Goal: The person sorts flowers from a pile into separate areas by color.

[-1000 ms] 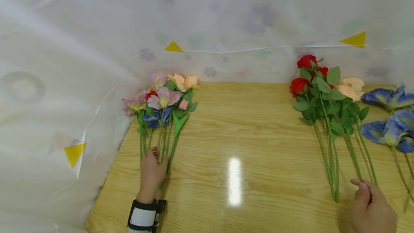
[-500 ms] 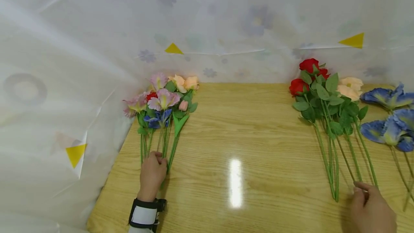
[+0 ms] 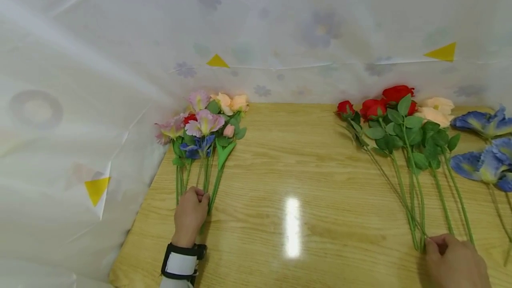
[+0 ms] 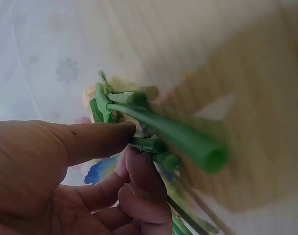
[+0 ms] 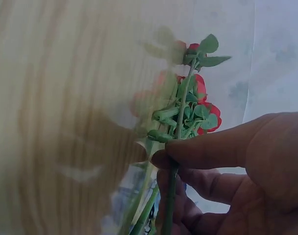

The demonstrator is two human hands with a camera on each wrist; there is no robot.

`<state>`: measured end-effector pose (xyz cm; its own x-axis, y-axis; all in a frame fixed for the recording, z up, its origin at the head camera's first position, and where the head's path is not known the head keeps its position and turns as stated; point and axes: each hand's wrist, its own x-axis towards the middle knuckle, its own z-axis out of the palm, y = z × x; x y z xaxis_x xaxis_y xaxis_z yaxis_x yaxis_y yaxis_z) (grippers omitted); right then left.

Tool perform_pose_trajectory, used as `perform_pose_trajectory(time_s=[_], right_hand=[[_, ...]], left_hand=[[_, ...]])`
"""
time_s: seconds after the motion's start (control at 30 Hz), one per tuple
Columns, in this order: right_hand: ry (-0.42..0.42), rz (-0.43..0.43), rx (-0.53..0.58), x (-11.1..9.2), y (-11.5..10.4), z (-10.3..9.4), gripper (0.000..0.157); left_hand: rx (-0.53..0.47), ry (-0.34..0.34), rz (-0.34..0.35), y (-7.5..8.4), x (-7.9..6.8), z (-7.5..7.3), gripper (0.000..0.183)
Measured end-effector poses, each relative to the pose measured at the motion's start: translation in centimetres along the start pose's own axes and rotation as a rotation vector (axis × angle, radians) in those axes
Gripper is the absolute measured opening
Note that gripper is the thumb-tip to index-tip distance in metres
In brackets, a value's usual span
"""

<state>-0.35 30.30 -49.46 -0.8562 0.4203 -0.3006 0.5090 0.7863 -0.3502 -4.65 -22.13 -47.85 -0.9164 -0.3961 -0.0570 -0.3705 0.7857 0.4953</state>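
Observation:
At the left lies a mixed bunch of artificial flowers, with pink irises [image 3: 206, 121], a blue iris [image 3: 198, 146], peach roses [image 3: 230, 103] and a pink tulip [image 3: 229, 130]. My left hand [image 3: 191, 214] pinches among its stems; in the left wrist view thumb and finger close on a green stem [image 4: 146, 144]. On the right, my right hand [image 3: 456, 259] pinches the lower end of a rose stem [image 5: 169, 196]. That stem slants up-left to a small red rose [image 3: 345, 107], apart from the larger red roses [image 3: 373, 108] beside it.
Peach roses [image 3: 436, 109] and blue irises [image 3: 486, 161] lie at the right of the wooden table [image 3: 288, 154]. A pale flowered plastic sheet [image 3: 272, 21] rises behind and at the left, with yellow triangles [image 3: 442, 51] on it.
My right hand has taken hold of a red rose's stem and drawn it toward me, and its bloom has swung left, away from the other roses. The left hand's fingers have drawn together on the stems.

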Motion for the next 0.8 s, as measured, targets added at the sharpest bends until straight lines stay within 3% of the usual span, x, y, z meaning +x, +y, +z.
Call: perform_pose_trajectory(time_s=[0.13,0.3,0.4,0.67,0.8], right_hand=[[-0.007,-0.037,-0.005,0.2,0.5,0.1,0.022],[-0.040,0.014,0.028,0.5,1.0,0.3,0.028],[-0.018,0.051,0.051,0.2,0.9,0.3,0.031],[0.038,0.029,0.099,-0.1,0.8,0.1,0.035],[-0.007,0.016,0.090,-0.1,1.1,0.5,0.034]], left_hand=[[0.007,-0.015,0.002,0.2,0.0,-0.1,0.015],[-0.028,-0.037,0.026,0.4,0.0,-0.3,0.015],[-0.052,-0.064,0.036,0.4,0.0,-0.4,0.016],[-0.109,-0.148,0.023,0.2,0.0,-0.6,0.018],[-0.164,-0.178,0.011,0.2,-0.4,-0.9,0.016]])
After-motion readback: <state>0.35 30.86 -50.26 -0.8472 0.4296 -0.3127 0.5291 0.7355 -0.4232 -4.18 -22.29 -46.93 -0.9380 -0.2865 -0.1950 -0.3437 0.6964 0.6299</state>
